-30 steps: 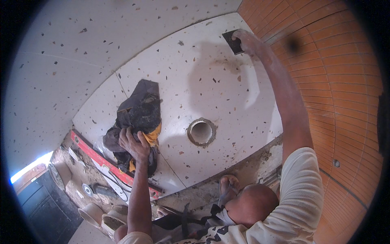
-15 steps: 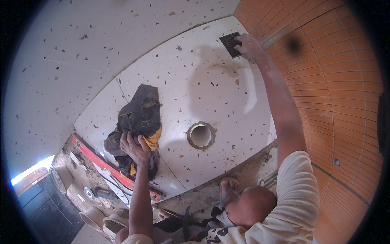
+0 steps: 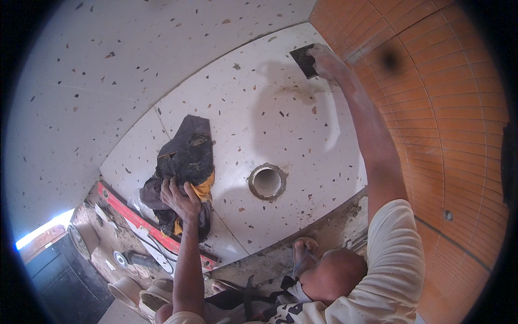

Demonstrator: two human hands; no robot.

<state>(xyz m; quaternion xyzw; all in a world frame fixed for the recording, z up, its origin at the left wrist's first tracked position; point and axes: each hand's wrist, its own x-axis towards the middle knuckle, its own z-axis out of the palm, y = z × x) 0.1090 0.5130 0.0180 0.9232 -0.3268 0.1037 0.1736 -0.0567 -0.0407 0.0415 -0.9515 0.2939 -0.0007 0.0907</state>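
Observation:
On the speckled white floor tiles (image 3: 232, 97), my left hand (image 3: 181, 198) lies on a bundled dark cloth (image 3: 186, 154) with yellow-orange patches. Its fingers are spread, and it leans on the bundle without a visible grip. My right arm reaches to the far right, where my right hand (image 3: 326, 62) is closed at the right edge of a black square plate (image 3: 304, 61). The plate is flat on the tile near the orange wall, partly hidden by my fingers. Between my hands, nearer to me, a round pipe opening (image 3: 267, 182) with a rough rim is set in the tile.
A red spirit level (image 3: 135, 216) lies along the tile's left edge. Beyond it on the dirty ground are an angle grinder (image 3: 135, 258) and pale buckets (image 3: 127, 290). Orange tiled wall (image 3: 431, 108) rises at right, a speckled wall (image 3: 118, 65) at far left.
My right hand's fingers have drawn together at the plate's edge, and the plate has shifted very slightly. My left hand remains on the cloth.

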